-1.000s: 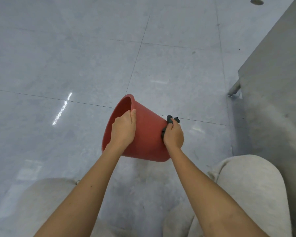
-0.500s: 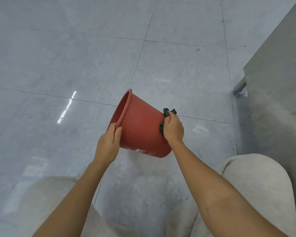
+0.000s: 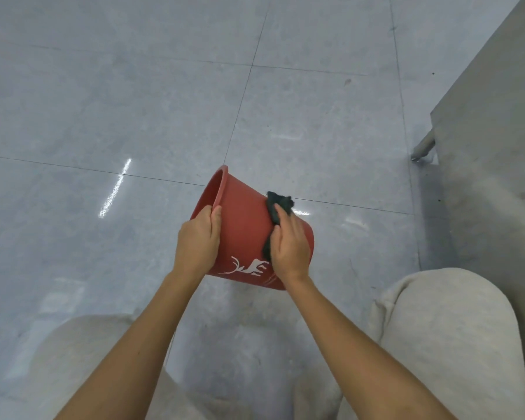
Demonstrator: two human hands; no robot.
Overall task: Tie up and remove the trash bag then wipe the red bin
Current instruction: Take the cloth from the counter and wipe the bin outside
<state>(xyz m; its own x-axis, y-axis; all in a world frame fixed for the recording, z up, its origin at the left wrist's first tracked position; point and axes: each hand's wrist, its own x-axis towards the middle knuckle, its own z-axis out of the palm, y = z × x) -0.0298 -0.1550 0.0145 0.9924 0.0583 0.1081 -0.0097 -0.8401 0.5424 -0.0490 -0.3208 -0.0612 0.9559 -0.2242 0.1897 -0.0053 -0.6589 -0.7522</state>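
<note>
1. The red bin (image 3: pixel 243 228) is held tilted above the grey tiled floor (image 3: pixel 134 101), its mouth turned to the far left and its base to the near right
2. Its rim is gripped at the near-left edge by the left hand (image 3: pixel 197 241), fingers (image 3: pixel 215 218) curled together over the lip
3. A dark cloth (image 3: pixel 278 207) is pressed against the bin's outer wall by the right hand (image 3: pixel 290 245), fingers laid flat and close together
4. Open floor lies to the left and far side; a grey cabinet (image 3: pixel 491 131) stands well apart on the right
5. The bin's inside cannot be seen, and most of the cloth is hidden under the palm
6. A white deer print (image 3: pixel 249 266) is partly covered by the hands
</note>
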